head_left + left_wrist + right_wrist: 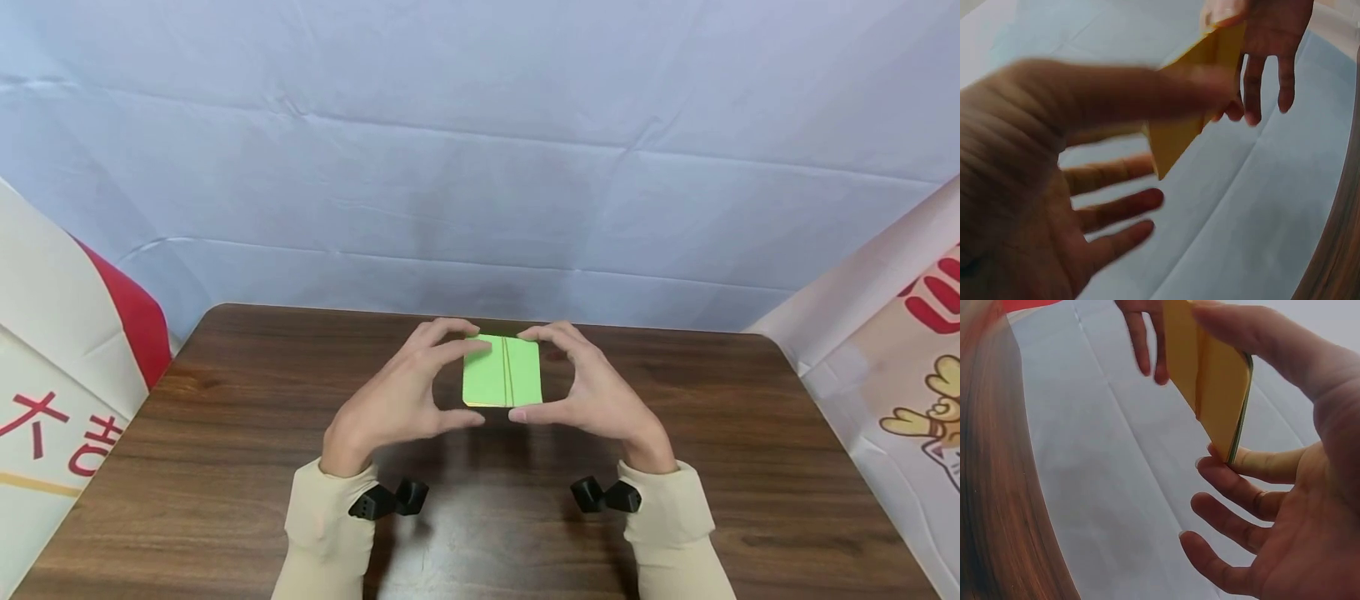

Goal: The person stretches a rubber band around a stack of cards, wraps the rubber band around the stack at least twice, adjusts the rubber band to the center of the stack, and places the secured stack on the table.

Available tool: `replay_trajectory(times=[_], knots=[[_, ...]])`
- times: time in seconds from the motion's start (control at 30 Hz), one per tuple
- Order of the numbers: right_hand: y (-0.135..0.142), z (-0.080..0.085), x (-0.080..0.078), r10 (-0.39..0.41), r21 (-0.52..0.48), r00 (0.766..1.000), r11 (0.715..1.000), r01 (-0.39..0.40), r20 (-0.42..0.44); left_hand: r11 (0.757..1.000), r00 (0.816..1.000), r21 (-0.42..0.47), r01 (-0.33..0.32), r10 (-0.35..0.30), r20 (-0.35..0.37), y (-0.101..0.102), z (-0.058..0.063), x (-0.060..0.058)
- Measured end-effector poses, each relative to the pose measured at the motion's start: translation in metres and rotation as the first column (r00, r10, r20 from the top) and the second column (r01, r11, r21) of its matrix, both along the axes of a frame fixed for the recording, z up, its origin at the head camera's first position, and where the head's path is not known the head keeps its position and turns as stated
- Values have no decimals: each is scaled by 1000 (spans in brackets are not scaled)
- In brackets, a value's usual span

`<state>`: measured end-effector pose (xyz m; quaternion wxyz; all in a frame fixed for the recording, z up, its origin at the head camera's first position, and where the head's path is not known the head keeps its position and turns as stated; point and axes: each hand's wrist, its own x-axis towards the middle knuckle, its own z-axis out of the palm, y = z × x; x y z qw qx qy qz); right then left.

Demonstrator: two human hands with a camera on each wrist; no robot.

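A small square stack of paper cards [483,375], light green on the face in the head view, is held up over the table. A thin rubber band [509,375] runs round it in two strands. The underside of the card stack [1222,394] shows yellow in the right wrist view. My right hand [603,392] pinches the stack between thumb and forefinger. My left hand [401,392] is at the opposite side, its forefinger over the green face. Its thumb [1147,94], blurred, crosses in front of the yellow side; whether it touches is unclear. Its other fingers extend fairly straight.
Beneath both hands is a dark wooden table [225,433]. A pale cloth backdrop [480,192] hangs behind its far edge. Printed banners stand at the left [60,392] and right [915,358]. Black cameras sit at both wrists.
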<state>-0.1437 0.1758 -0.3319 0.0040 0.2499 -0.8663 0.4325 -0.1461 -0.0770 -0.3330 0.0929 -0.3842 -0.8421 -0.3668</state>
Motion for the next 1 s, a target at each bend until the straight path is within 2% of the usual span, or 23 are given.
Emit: replay_trajectory(times=[0.13, 0.3, 0.5, 0.8, 1.0], knots=[[1, -10, -5, 2, 28, 999, 1000, -1, -47, 995, 994, -79, -60, 66, 84, 0, -2, 0], [-1, -12, -6, 16, 49, 997, 999, -12, -81, 984, 988, -142, -109, 123, 93, 0, -4, -1], [-3, -13, -5, 17, 63, 997, 998, -12, -79, 977, 988, -175, -125, 140, 72, -1, -8, -4], [-3, -15, -5, -6, 123, 997, 992, 15, -78, 972, 987, -174, -159, 157, -26, -1, -13, -8], [-2, -17, -7, -15, 159, 993, 987, 33, -116, 975, 989, -165, -148, 145, -32, 0, -17, -12]])
